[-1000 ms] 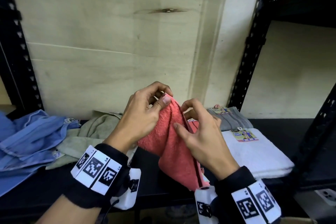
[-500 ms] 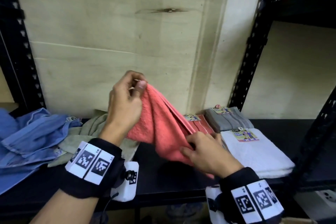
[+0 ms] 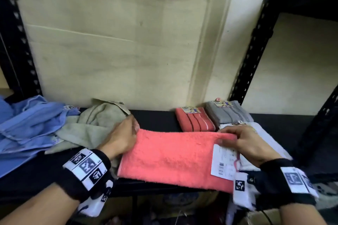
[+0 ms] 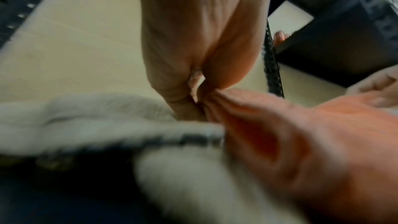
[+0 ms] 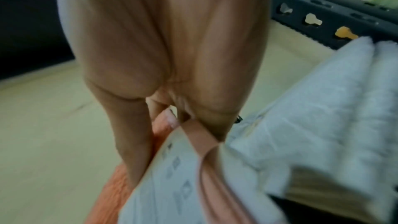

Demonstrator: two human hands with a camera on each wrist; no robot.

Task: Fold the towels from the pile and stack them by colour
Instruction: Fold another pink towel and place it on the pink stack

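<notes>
Head view shows the pink towel (image 3: pixel 173 155) spread on the shelf (image 3: pixel 155 120), each hand's grip, left hand (image 3: pixel 120 139) and right hand (image 3: pixel 245 144), pinching a top corner; it looks soft, light and floppy, so corners seem the best hold.

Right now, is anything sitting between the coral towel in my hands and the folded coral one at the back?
Nothing visible. Bare black shelf separates the coral towel from the folded coral towel; the white towel lies to its right.

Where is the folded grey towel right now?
In the head view, the folded grey towel sits at the shelf's back right, beside the folded coral towel and behind the white towel.
</notes>
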